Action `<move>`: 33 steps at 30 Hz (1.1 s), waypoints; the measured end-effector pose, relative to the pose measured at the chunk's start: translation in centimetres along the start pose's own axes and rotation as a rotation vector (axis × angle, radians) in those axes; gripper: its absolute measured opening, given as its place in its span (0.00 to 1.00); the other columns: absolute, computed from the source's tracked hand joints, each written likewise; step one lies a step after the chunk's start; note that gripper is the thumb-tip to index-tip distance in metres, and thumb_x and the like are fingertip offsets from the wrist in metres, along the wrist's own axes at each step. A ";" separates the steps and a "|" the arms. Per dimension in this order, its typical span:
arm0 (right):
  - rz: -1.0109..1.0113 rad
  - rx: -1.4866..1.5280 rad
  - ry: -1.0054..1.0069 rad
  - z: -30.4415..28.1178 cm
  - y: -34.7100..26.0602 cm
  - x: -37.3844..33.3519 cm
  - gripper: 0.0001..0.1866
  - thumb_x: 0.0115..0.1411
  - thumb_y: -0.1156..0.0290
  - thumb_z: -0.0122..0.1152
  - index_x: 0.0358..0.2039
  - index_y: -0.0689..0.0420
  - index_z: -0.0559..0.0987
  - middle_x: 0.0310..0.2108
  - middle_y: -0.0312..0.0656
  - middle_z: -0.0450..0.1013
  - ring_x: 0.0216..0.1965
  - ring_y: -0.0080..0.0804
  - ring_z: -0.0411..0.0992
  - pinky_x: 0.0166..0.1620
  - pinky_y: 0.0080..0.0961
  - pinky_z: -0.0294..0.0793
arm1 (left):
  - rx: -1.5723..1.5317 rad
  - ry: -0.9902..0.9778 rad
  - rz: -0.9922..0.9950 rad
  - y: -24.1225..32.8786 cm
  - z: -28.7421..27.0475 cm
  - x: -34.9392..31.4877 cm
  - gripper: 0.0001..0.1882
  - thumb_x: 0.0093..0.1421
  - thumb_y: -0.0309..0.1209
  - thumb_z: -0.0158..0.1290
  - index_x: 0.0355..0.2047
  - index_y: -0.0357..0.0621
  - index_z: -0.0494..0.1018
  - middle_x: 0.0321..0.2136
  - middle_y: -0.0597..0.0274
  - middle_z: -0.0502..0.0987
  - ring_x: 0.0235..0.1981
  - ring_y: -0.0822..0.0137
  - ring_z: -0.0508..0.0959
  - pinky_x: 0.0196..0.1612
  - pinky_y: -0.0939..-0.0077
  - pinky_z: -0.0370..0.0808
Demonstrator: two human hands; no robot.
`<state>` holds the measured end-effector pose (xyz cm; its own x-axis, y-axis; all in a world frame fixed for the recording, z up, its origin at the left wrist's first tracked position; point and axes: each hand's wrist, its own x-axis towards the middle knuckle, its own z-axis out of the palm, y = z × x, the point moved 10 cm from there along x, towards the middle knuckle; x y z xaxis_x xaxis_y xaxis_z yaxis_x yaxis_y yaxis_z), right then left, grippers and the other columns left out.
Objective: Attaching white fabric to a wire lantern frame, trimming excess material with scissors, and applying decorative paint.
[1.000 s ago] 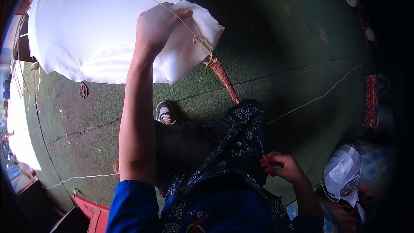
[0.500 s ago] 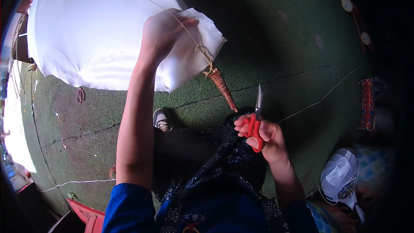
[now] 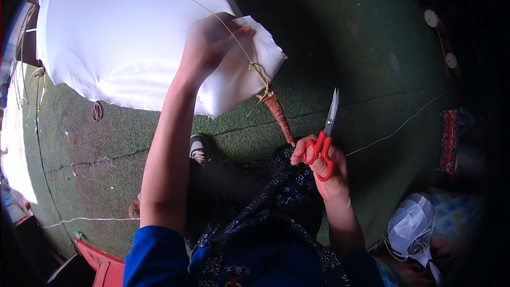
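Observation:
A large sheet of white cloth spreads over the upper left. My left hand grips it near its right-hand edge, fingers partly hidden. A thin cord runs across the cloth and past this hand to a knot. Below the knot is a tapering shaft wound with brown cord, its narrow end pointing toward my lap. At the right, my right hand holds red-handled scissors, fingers around the handles. The blades are together, pointing up and away from me, apart from the cloth.
Green carpet covers the floor, with a dark seam across it. My shoe shows below the cloth. A white string lies at the right. Lower right is a white bundle; lower left, a red object. A coiled cord lies nearby.
The scissors have moved slightly right and tilted, and my right-hand fingers have loosened a little around the handles. The cloth, left hand and wound shaft sit slightly farther right in view.

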<state>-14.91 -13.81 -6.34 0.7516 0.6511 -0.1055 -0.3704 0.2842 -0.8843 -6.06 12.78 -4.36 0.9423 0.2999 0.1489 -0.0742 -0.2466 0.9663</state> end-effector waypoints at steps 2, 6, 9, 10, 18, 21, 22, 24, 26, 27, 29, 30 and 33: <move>-0.048 -0.114 0.050 0.3 -0.8 0.7 0.08 0.52 0.75 0.64 0.33 0.61 0.76 0.39 0.45 0.71 0.40 0.30 0.71 0.46 0.30 0.71 | 0.020 0.001 0.008 -0.1 -0.5 -0.2 0.13 0.54 0.33 0.60 0.35 0.37 0.76 0.29 0.58 0.79 0.32 0.68 0.77 0.38 0.74 0.74; -0.138 -0.352 0.129 -0.3 -2.2 2.2 0.07 0.54 0.79 0.60 0.35 0.61 0.78 0.41 0.44 0.72 0.41 0.28 0.71 0.46 0.28 0.71 | 0.736 0.148 0.210 3.8 -3.1 -2.4 0.13 0.50 0.32 0.60 0.35 0.40 0.75 0.33 0.53 0.76 0.37 0.56 0.77 0.38 0.66 0.73; -0.120 -0.326 0.183 -1.0 -2.4 2.8 0.07 0.56 0.75 0.60 0.36 0.61 0.78 0.41 0.44 0.72 0.41 0.29 0.71 0.48 0.29 0.69 | 0.927 0.146 -0.043 6.4 -4.7 -3.8 0.10 0.47 0.34 0.62 0.24 0.40 0.76 0.20 0.53 0.75 0.24 0.55 0.77 0.29 0.64 0.73; -0.144 -0.302 0.203 -1.4 -2.5 3.0 0.07 0.56 0.73 0.60 0.36 0.60 0.78 0.40 0.44 0.73 0.41 0.28 0.71 0.48 0.29 0.69 | 0.911 0.069 0.085 7.8 -3.0 -4.1 0.12 0.46 0.36 0.63 0.19 0.40 0.76 0.13 0.54 0.73 0.17 0.53 0.75 0.25 0.64 0.72; -0.123 -0.215 0.222 -1.6 -2.9 3.3 0.11 0.58 0.66 0.61 0.35 0.61 0.78 0.39 0.44 0.74 0.38 0.28 0.72 0.45 0.27 0.70 | 0.906 -0.508 -0.044 1.6 7.2 -10.0 0.24 0.50 0.50 0.60 0.28 0.38 0.76 0.15 0.50 0.74 0.24 0.51 0.78 0.29 0.63 0.74; -0.090 -0.208 0.220 -1.8 -2.2 2.9 0.12 0.58 0.64 0.61 0.35 0.60 0.78 0.39 0.44 0.74 0.37 0.27 0.72 0.44 0.26 0.70 | 0.843 -0.410 0.027 0.1 8.2 -11.2 0.19 0.56 0.43 0.57 0.33 0.37 0.72 0.18 0.50 0.75 0.24 0.55 0.79 0.27 0.64 0.75; -0.089 -0.204 0.222 -2.1 -2.1 2.7 0.12 0.58 0.64 0.61 0.35 0.60 0.78 0.39 0.44 0.74 0.37 0.27 0.72 0.44 0.26 0.70 | 0.690 -0.450 -0.153 -1.2 8.5 -11.3 0.16 0.57 0.40 0.55 0.32 0.37 0.72 0.18 0.51 0.75 0.23 0.58 0.79 0.25 0.66 0.75; -0.079 -0.214 0.217 -2.5 -1.8 2.4 0.12 0.58 0.63 0.61 0.35 0.60 0.78 0.39 0.43 0.74 0.37 0.27 0.72 0.44 0.26 0.70 | 0.440 -0.552 -0.450 -3.0 8.9 -12.2 0.08 0.59 0.30 0.50 0.30 0.37 0.73 0.18 0.56 0.76 0.19 0.68 0.79 0.21 0.72 0.74; -0.076 -0.214 0.244 -3.4 -1.9 2.0 0.13 0.58 0.63 0.61 0.35 0.60 0.78 0.39 0.44 0.74 0.37 0.27 0.72 0.44 0.26 0.70 | 0.279 -0.654 -0.439 -1.0 8.9 -12.0 0.08 0.58 0.31 0.50 0.29 0.38 0.74 0.17 0.57 0.75 0.19 0.68 0.78 0.21 0.74 0.74; -0.073 -0.217 0.267 -3.8 -1.9 1.8 0.13 0.58 0.62 0.61 0.35 0.60 0.78 0.39 0.44 0.74 0.37 0.27 0.72 0.44 0.26 0.70 | 0.114 -0.748 -0.427 0.4 9.1 -12.2 0.09 0.58 0.31 0.49 0.28 0.38 0.75 0.17 0.58 0.75 0.19 0.68 0.78 0.22 0.75 0.74; -0.072 -0.216 0.282 -3.9 -1.9 1.6 0.13 0.58 0.63 0.60 0.34 0.61 0.78 0.39 0.44 0.74 0.37 0.28 0.73 0.44 0.26 0.71 | -0.233 -0.751 -0.518 2.7 6.9 -11.1 0.09 0.56 0.29 0.49 0.25 0.34 0.73 0.15 0.59 0.73 0.10 0.73 0.71 0.17 0.84 0.69; -0.070 -0.195 0.287 -3.8 -1.9 1.5 0.13 0.58 0.63 0.60 0.34 0.61 0.78 0.39 0.45 0.74 0.36 0.28 0.73 0.43 0.26 0.71 | -0.483 -0.589 -0.385 3.5 4.4 -9.2 0.11 0.58 0.30 0.48 0.28 0.33 0.73 0.15 0.56 0.73 0.09 0.72 0.70 0.15 0.86 0.66; -0.066 -0.207 0.282 -3.3 -1.9 1.3 0.14 0.59 0.62 0.58 0.35 0.61 0.77 0.39 0.46 0.73 0.36 0.29 0.72 0.43 0.28 0.71 | -1.480 -0.075 -0.040 3.1 -4.0 -4.4 0.19 0.60 0.39 0.48 0.46 0.37 0.70 0.51 0.42 0.68 0.51 0.56 0.72 0.51 0.62 0.72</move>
<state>-11.43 -15.79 -6.28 0.9019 0.4082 -0.1410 -0.2191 0.1513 -0.9639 -11.75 14.41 -1.17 0.9626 0.2250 0.1512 -0.2621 0.9149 0.3069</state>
